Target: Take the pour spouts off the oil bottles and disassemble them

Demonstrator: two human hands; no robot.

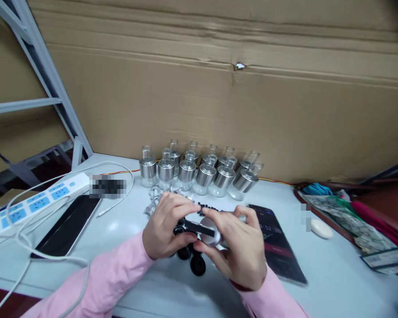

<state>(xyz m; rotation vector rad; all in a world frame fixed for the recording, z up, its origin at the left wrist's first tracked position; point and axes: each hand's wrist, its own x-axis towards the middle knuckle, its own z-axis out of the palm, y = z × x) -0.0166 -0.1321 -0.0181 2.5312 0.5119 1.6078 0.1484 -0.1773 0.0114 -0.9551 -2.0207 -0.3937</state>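
Note:
Both hands meet over the middle of the white table. My left hand point(172, 223) is closed, its thumb and fingers at the left end of a flat black piece point(200, 228). My right hand point(239, 243) is closed round a silvery round part point(211, 234), which lies behind the black piece's right end. Several round black parts point(197, 264) lie below and between the hands. Small black pieces point(212, 207) show just beyond the fingers. Clear and silvery bits point(152, 203) lie beyond my left hand.
Several glass bottles with metal bands point(205, 174) stand in two rows by the cardboard point(219, 106). A phone point(278, 247) lies right; at left are a dark phone point(68, 225), a power strip point(40, 203) and cables. A white oval object point(321, 229) lies far right.

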